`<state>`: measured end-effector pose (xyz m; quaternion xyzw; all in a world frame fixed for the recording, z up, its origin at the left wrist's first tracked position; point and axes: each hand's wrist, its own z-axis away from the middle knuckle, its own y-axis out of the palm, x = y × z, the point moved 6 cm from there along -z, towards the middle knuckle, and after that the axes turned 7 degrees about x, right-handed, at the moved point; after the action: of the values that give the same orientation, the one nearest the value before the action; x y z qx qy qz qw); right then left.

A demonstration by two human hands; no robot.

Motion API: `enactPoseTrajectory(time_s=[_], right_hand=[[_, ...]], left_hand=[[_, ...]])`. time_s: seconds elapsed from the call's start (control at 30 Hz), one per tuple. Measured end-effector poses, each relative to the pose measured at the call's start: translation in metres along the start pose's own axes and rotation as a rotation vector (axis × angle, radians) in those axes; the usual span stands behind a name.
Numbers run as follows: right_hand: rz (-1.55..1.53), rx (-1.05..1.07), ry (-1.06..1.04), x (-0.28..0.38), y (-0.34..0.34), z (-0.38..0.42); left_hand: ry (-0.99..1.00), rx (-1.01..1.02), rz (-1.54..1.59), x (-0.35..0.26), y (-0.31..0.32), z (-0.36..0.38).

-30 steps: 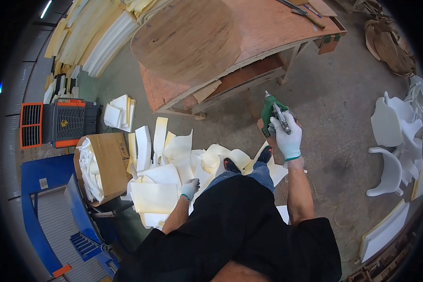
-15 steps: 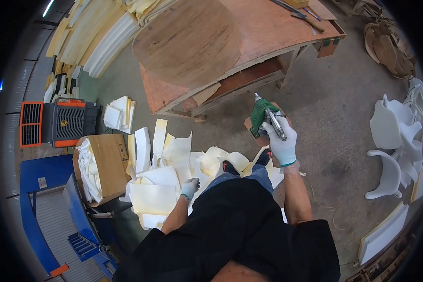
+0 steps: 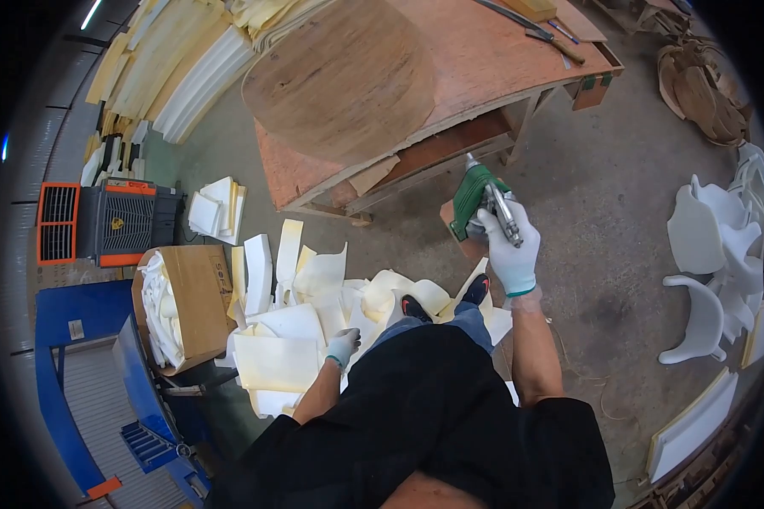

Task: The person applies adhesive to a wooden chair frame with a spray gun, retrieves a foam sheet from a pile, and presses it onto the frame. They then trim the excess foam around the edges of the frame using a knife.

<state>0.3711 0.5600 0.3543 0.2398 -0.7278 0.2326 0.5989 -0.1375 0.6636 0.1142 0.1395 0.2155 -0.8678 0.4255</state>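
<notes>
My right hand (image 3: 514,248), in a white glove, is closed around a green and silver gun-shaped tool (image 3: 475,202). A narrow metal tip on the tool points toward the worktable (image 3: 284,170). Just below the tool is a reddish-brown piece (image 3: 474,248), partly hidden by it and by my hand. My left hand (image 3: 343,346), also gloved, hangs low at my side with its fingers curled in, and nothing shows in them. Beneath it lie white and yellowish foam sheets (image 3: 276,360), spread on the floor around my feet.
A round wooden panel (image 3: 339,81) lies on the worktable, with a long-handled tool (image 3: 560,44) near its right end. At left stand a cardboard box (image 3: 197,301) of white scraps and a grey-orange machine (image 3: 126,222). White curved shells (image 3: 696,229) are piled at right.
My right hand has shifted slightly right, and the tool has turned a little with its tip moving up and right. My left hand stays almost where it was.
</notes>
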Motion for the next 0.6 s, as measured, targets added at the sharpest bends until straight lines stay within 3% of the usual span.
enactPoseTrajectory(time_s=[0.17, 0.33, 0.6], right_hand=[[0.016, 0.008, -0.064, 0.015, -0.009, -0.016], [0.041, 0.155, -0.099, 0.031, -0.002, -0.022], [-0.032, 0.0, -0.105, 0.042, 0.002, -0.04]], left_hand=[[0.0, 0.008, 0.02, 0.002, 0.003, -0.001], [-0.011, 0.03, -0.02, 0.001, 0.008, -0.004], [0.015, -0.009, -0.011, -0.002, 0.007, -0.005]])
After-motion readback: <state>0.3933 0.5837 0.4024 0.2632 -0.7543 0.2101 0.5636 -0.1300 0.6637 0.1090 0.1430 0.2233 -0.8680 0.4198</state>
